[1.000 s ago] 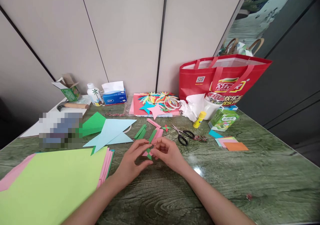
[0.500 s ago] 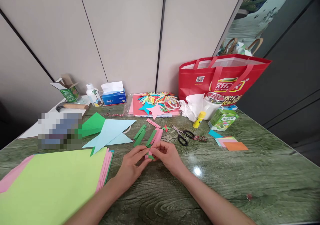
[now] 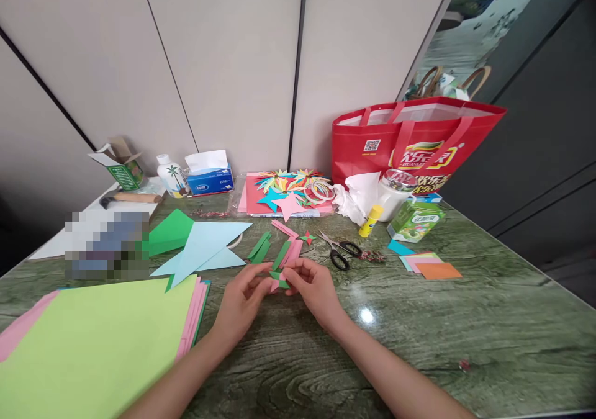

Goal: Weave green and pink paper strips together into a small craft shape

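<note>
Both hands meet over the green marbled table. My left hand and my right hand pinch a small folded piece of green and pink paper between their fingertips. Just beyond it lie loose green paper strips and pink strips. A tiny red and green folded star rests a little farther back.
Black-handled scissors lie right of the strips. A stack of large coloured sheets fills the near left, with light blue and green cut paper behind. Finished paper stars, a glue stick, a red bag and a tissue box stand at the back.
Both hands have stayed together and worked the small folded piece; the long green strip they held earlier is now folded down to a short piece between the fingertips.
</note>
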A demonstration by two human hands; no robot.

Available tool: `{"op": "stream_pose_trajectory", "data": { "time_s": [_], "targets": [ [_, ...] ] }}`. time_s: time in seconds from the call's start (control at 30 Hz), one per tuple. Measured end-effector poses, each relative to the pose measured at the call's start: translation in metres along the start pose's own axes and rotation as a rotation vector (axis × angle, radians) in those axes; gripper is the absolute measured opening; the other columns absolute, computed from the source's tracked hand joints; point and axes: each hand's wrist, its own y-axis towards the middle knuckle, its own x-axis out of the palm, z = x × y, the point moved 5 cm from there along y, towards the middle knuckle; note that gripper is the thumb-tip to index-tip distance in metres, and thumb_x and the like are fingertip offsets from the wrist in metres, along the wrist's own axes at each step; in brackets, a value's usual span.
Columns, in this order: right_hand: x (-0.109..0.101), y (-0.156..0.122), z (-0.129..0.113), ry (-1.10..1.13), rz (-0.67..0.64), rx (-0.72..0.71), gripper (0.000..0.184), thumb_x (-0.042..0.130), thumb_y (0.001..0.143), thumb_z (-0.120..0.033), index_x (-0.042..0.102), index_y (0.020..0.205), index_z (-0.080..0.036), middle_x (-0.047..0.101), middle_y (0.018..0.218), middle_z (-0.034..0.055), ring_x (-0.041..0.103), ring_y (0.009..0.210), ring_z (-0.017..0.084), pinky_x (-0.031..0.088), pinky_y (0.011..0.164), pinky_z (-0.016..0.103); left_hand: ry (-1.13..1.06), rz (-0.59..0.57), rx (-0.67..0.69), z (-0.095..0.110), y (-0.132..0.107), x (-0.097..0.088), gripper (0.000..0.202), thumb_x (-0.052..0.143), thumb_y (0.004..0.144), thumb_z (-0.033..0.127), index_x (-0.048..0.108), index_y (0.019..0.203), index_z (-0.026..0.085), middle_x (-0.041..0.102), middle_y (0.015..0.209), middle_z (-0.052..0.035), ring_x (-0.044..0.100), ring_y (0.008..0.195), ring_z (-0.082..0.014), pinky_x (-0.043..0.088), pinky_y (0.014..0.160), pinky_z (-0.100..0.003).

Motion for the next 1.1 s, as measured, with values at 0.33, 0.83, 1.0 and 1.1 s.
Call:
{"op": "stream_pose_trajectory", "data": {
  "time_s": [0.33, 0.83, 1.0, 1.1],
  "targets": [
    [0.002, -0.003, -0.004, 0.003, 0.005, -0.033, 0.023, 0.069, 0.063, -0.034, 0.061, 0.069, -0.014, 0.061, 0.063, 0.0003, 0.056, 0.055, 0.01, 0.052, 0.054, 0.023, -0.175, 0.114, -0.16, -0.003, 0.002, -0.006, 0.02, 0.068, 0.062, 0.024, 0.068, 0.08, 0.014, 0.068, 0.059, 0.0009, 0.064, 0.053, -0.015, 0.057, 0.059, -0.027],
    [0.007, -0.011, -0.007, -0.02, -0.029, -0.084, 0.014, 0.069, 0.064, -0.031, 0.07, 0.07, -0.018, 0.063, 0.057, 0.0009, 0.057, 0.051, 0.013, 0.05, 0.05, 0.025, -0.206, 0.13, -0.003, 0.002, 0.001, -0.009, 0.008, 0.07, 0.063, 0.023, 0.07, 0.068, 0.017, 0.067, 0.068, 0.0, 0.065, 0.051, -0.0155, 0.057, 0.053, -0.027],
    [0.01, -0.014, -0.011, -0.074, -0.077, -0.15, 0.01, 0.067, 0.067, -0.027, 0.07, 0.068, -0.018, 0.06, 0.057, 0.0001, 0.056, 0.05, 0.012, 0.049, 0.049, 0.024, -0.148, 0.103, 0.04, 0.0, 0.0, -0.01, 0.008, 0.068, 0.066, 0.024, 0.069, 0.068, 0.016, 0.066, 0.069, -0.0008, 0.064, 0.05, -0.0146, 0.056, 0.05, -0.027],
    [0.011, -0.014, -0.01, -0.055, -0.092, -0.131, 0.012, 0.066, 0.068, -0.028, 0.069, 0.071, -0.017, 0.062, 0.059, 0.0004, 0.058, 0.052, 0.012, 0.051, 0.052, 0.025, -0.132, 0.106, 0.063, 0.001, -0.001, -0.011, 0.008, 0.066, 0.068, 0.024, 0.068, 0.069, 0.016, 0.066, 0.071, -0.0011, 0.063, 0.05, -0.0136, 0.055, 0.051, -0.026]
  ]
}}
